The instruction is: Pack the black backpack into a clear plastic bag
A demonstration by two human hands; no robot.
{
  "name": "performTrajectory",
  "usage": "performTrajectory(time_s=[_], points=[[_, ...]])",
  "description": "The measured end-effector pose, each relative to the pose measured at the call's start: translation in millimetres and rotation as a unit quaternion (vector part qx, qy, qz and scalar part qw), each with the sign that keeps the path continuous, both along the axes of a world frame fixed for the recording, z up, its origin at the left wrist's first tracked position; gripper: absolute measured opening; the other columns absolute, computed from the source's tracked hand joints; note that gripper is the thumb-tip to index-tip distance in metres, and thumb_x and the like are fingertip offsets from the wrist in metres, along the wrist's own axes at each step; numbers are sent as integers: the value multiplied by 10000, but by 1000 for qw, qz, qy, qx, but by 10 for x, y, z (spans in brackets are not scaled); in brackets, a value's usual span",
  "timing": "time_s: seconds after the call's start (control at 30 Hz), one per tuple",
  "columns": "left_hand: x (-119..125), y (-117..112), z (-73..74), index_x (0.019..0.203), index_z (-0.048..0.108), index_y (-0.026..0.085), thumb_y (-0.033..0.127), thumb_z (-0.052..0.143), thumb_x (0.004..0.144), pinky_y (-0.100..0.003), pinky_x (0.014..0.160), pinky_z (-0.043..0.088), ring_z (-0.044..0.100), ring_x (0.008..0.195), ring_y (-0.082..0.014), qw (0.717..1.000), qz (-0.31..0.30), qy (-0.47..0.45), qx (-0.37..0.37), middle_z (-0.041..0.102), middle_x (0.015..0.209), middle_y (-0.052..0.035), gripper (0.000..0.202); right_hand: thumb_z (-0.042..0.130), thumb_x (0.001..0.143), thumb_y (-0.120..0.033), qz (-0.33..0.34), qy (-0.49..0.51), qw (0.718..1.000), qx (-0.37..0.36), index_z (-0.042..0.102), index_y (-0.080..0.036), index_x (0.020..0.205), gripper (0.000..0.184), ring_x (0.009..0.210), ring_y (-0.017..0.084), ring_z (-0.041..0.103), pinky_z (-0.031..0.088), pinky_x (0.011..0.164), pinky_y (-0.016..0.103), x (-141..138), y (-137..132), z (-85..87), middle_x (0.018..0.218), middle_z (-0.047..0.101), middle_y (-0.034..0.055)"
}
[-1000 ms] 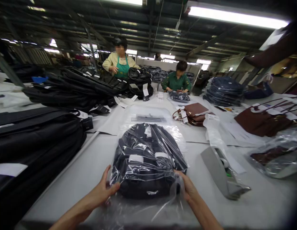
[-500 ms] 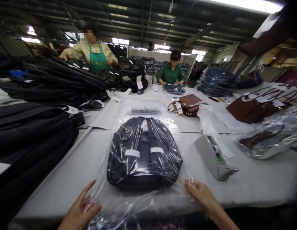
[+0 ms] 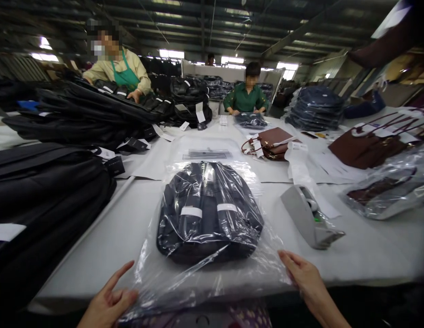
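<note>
A dark backpack (image 3: 209, 228) lies flat in front of me inside a clear plastic bag (image 3: 212, 275), its straps up with two white bands around them. The bag's loose mouth spreads toward me over the table's near edge. My left hand (image 3: 111, 296) is at the bag's left corner, thumb and curled fingers at the plastic and index finger stretched out. On the right side, my right hand (image 3: 302, 275) pinches the bag's edge between thumb and fingers.
A grey tape dispenser (image 3: 309, 218) stands to the right, near a brown handbag (image 3: 275, 141). Black backpacks (image 3: 44, 191) are piled on the left. Wrapped bags (image 3: 314, 107) are stacked at the back right. Two co-workers stand across the table, one in a green apron (image 3: 125, 75).
My right hand has moved outward to the right with the bag's edge, and the mouth is spread wider. My left hand has shifted slightly left. The aproned co-worker has leaned left.
</note>
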State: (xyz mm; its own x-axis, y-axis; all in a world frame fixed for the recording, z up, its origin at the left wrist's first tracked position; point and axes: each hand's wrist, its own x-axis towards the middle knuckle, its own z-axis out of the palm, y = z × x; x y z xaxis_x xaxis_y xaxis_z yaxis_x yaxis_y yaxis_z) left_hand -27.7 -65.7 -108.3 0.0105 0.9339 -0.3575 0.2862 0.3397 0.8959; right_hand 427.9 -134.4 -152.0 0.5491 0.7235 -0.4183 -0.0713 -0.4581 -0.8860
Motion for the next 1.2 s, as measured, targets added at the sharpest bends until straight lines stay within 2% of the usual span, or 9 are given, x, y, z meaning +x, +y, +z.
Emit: performTrajectory(time_s=[0.23, 0.37, 0.47, 0.53, 0.6, 0.7, 0.83, 1.07, 1.2], points=[[-113, -109, -192, 1319, 320, 216, 698, 650, 609, -161, 341, 167, 263, 358, -66, 999, 13, 33, 14, 315, 491, 109, 919, 694, 604, -594, 33, 52, 998, 15, 600, -116, 1130, 717, 427, 88, 388, 286, 414, 220, 179, -172, -253, 486, 496, -70], [-337, 102, 124, 1244, 473, 222, 652, 625, 664, -244, 498, 440, 527, 545, -161, 964, -44, 221, 142, 567, 697, 13, 737, 624, 622, -612, 49, -132, 989, -42, 623, -119, 1117, 699, 705, 239, 634, 491, 608, 324, 473, -112, -27, 776, 701, 75], [-95, 521, 725, 1287, 479, 269, 533, 482, 844, -345, 859, 461, 562, 981, -258, 835, -140, 397, 353, 581, 1123, -63, 516, 537, 723, -588, 53, -356, 933, 23, 607, -162, 1160, 614, 969, 324, 625, 494, 819, 449, 476, 204, 500, 1122, 656, 143], [308, 808, 1053, 1394, 341, 260, 443, 378, 920, -453, 1086, 239, 340, 1287, -298, 727, -273, 413, 475, 370, 1424, -71, 509, 438, 858, -499, 160, -441, 865, 177, 579, -193, 1201, 481, 1175, 287, 520, 424, 972, 450, 245, 502, 867, 1283, 562, 110], [761, 1012, 1179, 1451, 177, 238, 426, 353, 942, -479, 1128, 91, 140, 1383, -290, 630, -421, 404, 513, 217, 1511, -59, 571, 360, 934, -404, 304, -483, 776, 270, 522, -201, 1266, 422, 1278, 243, 419, 334, 1067, 466, -104, 768, 1111, 1356, 497, 83], [1218, 1141, 997, 1461, 74, 223, 394, 430, 931, -456, 1137, 78, 77, 1398, -266, 549, -567, 372, 488, 173, 1518, -68, 661, 337, 962, -337, 466, -510, 666, 281, 390, -233, 1367, 422, 1335, 221, 330, 281, 1094, 499, -569, 978, 1132, 1422, 415, 58], [1270, 1125, 559, 1461, 74, 205, 293, 480, 921, -416, 1131, 172, 182, 1381, -247, 527, -639, 311, 466, 251, 1488, -99, 682, 413, 940, -339, 542, -531, 590, 275, 315, -237, 1402, 484, 1341, 244, 316, 285, 1080, 525, -736, 986, 721, 1447, 372, 69], [1198, 1044, 294, 1442, 192, 153, 297, 415, 948, -430, 1126, 187, 243, 1361, -260, 527, -635, 318, 466, 277, 1481, -94, 560, 464, 903, -454, 514, -578, 523, 358, 387, -201, 1362, 529, 1334, 247, 324, 206, 1100, 519, -590, 1014, 202, 1398, 440, 112], [1195, 1049, 195, 1433, 230, 156, 237, 371, 956, -407, 1141, 151, 231, 1365, -244, 525, -624, 318, 485, 265, 1489, -63, 504, 499, 884, -465, 462, -583, 530, 407, 527, -218, 1241, 436, 1285, 233, 401, 158, 1112, 482, -615, 1048, 122, 1313, 541, 95]])
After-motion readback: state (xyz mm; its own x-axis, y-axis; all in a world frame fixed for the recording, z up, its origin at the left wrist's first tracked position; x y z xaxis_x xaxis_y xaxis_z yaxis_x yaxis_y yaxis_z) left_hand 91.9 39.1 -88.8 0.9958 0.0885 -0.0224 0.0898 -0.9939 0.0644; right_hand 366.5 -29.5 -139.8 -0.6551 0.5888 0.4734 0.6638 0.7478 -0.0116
